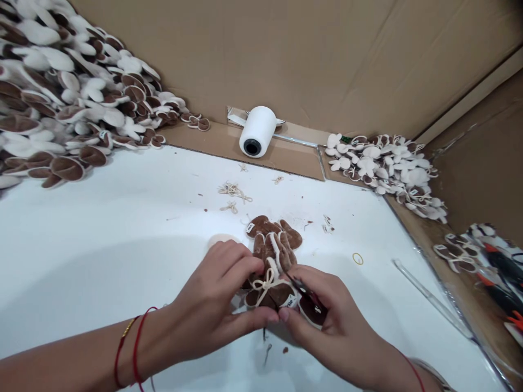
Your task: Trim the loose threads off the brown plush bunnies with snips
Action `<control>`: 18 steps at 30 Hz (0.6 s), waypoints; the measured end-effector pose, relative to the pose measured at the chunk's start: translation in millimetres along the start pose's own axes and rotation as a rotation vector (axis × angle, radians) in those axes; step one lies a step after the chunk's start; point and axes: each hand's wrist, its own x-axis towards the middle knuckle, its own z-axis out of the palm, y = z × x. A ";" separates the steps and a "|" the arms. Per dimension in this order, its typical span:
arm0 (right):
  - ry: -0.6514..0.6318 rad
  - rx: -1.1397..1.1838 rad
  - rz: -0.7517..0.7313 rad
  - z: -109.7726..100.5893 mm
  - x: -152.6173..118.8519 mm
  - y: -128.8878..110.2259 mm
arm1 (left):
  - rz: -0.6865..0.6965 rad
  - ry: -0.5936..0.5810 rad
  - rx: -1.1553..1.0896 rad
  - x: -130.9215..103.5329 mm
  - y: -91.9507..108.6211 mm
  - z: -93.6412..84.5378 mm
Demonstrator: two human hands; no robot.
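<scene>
1. A large heap of brown-and-white plush pieces (81,98) fills the far left.
2. The left hand (231,288) is clamped on the bow-tied plush piece (267,296), its thumb along the lower edge, its fingers at the left side.
3. That piece lies between both hands, its cream bow (265,280) nearer the left fingers. Dark lettering marks its white tag (290,300), too small to read surely.
4. Just beyond lies another brown piece (265,226), its tag lettering also unclear.
5. The right hand (327,305) is closed around a dark tool (304,291), thumb tip at the held piece's lower edge.
</scene>
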 end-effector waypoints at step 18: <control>-0.314 0.436 0.175 2.3 0.4 5.8 | -0.238 -0.574 -0.693 12.9 18.3 -10.6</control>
